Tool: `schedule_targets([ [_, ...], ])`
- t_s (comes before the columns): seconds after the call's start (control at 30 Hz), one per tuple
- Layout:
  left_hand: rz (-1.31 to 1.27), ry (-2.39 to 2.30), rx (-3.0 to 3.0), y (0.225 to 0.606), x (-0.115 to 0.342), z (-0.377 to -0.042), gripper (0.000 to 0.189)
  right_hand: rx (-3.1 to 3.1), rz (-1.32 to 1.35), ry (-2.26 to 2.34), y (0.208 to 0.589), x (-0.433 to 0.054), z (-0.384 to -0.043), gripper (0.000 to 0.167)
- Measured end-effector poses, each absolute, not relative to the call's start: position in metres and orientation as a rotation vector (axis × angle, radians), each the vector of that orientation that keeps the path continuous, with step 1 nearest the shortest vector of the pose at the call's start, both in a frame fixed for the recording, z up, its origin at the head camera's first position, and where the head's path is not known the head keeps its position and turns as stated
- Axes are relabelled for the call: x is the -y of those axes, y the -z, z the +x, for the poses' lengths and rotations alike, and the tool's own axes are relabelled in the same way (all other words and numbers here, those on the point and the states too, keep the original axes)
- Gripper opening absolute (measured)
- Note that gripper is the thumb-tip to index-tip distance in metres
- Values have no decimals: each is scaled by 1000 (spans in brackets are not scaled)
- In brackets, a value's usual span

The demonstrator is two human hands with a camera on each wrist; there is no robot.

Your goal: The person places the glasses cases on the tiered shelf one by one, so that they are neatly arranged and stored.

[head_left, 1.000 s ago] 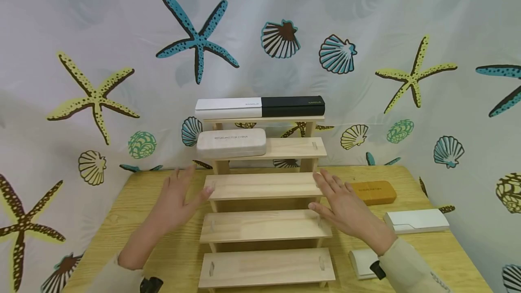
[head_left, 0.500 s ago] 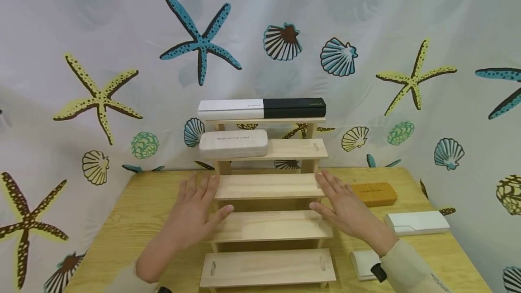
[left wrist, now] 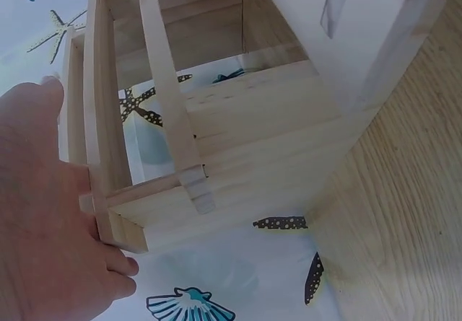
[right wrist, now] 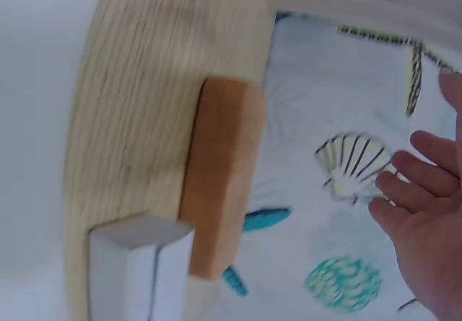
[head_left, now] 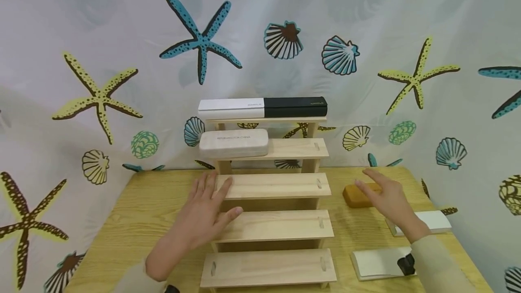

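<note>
Orange case (right wrist: 222, 173) parallels the bench's (head_left: 150, 202) back edge, below the nearer right grip (head_left: 389, 200), which is empty, fingers parted.

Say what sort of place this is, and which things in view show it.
Probably a tabletop work or display corner, though little of the room shows: a stepped wooden rack stands on a table, a pale case sits on it, and a starfish-print backdrop hangs behind.
</note>
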State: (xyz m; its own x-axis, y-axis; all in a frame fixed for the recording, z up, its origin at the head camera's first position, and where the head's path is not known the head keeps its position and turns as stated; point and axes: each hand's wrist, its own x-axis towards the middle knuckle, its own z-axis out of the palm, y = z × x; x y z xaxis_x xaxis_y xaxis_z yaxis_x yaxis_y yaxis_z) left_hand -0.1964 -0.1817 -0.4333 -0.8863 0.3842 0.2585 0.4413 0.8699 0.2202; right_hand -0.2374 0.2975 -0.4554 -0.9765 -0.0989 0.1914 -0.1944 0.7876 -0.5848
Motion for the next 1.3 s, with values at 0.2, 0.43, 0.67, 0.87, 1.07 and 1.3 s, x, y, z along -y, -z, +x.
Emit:
schedule_targets([
  [0.2, -634, 367, 2814, 435, 180, -195, 81, 2785, 86, -1021, 465, -337, -245, 62],
  [0.43, -608, 388, 2828, 436, 181, -193, 77, 2822, 124, -1021, 481, -365, -253, 59],
  [0.67, -605, 424, 2816, 437, 181, -193, 69, 2919, 16, -1069, 500, -377, -253, 66],
  [0.87, -589, 436, 2851, 437, 181, -194, 70, 2994, -47, -1100, 512, -384, -259, 73],
  [1.07, -595, 425, 2828, 438, 180, -193, 69, 3041, -88, -1092, 519, -388, -264, 74],
  [1.3, -598, 424, 2811, 437, 180, -191, 66, 3071, -101, -1101, 525, -387, -268, 81],
])
